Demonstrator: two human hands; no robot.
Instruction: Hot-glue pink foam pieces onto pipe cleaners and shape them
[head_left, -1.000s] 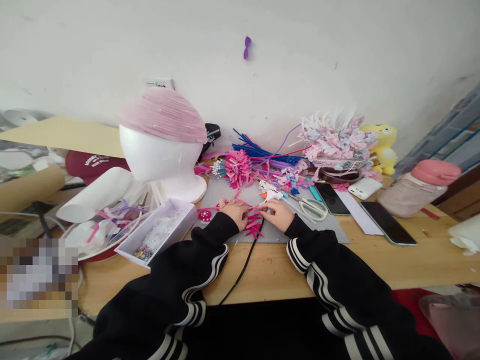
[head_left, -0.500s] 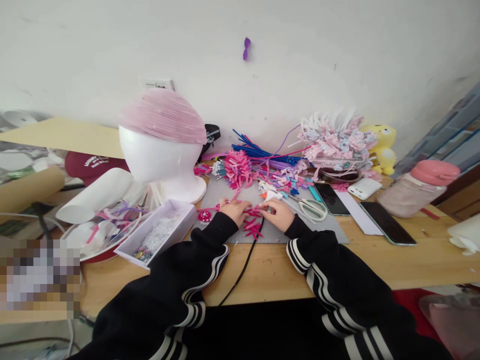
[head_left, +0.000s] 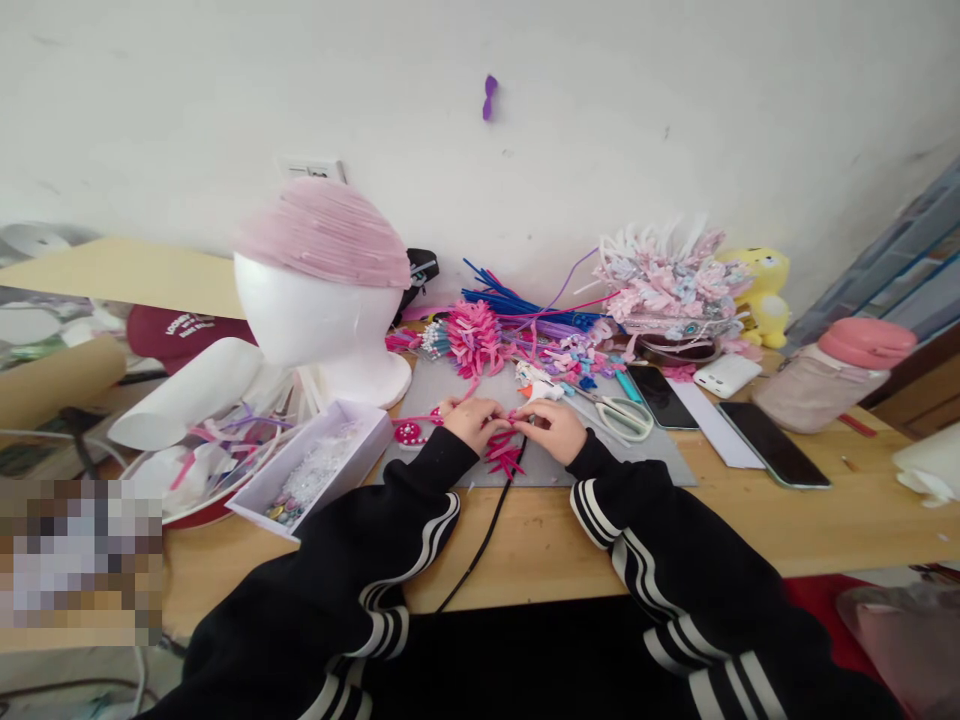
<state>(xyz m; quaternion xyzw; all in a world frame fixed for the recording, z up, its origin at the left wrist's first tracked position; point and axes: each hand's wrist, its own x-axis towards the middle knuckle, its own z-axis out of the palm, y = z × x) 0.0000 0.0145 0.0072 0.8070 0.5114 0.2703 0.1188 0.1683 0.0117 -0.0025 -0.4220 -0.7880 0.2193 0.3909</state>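
Both hands work over a grey mat [head_left: 442,390] on the wooden table. My left hand [head_left: 474,424] is closed in a pinch on a pink pipe cleaner [head_left: 429,416], whose end sticks out leftward. Close beside it, my right hand [head_left: 553,428] pinches the same pink strand, fingertips almost meeting the left ones. Short dark-pink pipe cleaner pieces [head_left: 505,458] lie just below the fingers. A red piece with white dots [head_left: 407,433] rests left of my left hand. Behind the hands stand a bunch of pink pipe cleaner loops [head_left: 478,338] and a white-bodied glue gun [head_left: 546,390], partly hidden.
At left are a white mannequin head [head_left: 300,320] with a pink cap and a white box [head_left: 319,465] of beads. Scissors [head_left: 626,418], phones [head_left: 776,445], a decorated headpiece [head_left: 671,285] and a pink-lidded bottle [head_left: 832,375] stand right. A black cord [head_left: 480,550] crosses the front edge.
My hands have come closer together, and my right fingertips have shifted slightly left and down along the pink strand. The view has moved very slightly.
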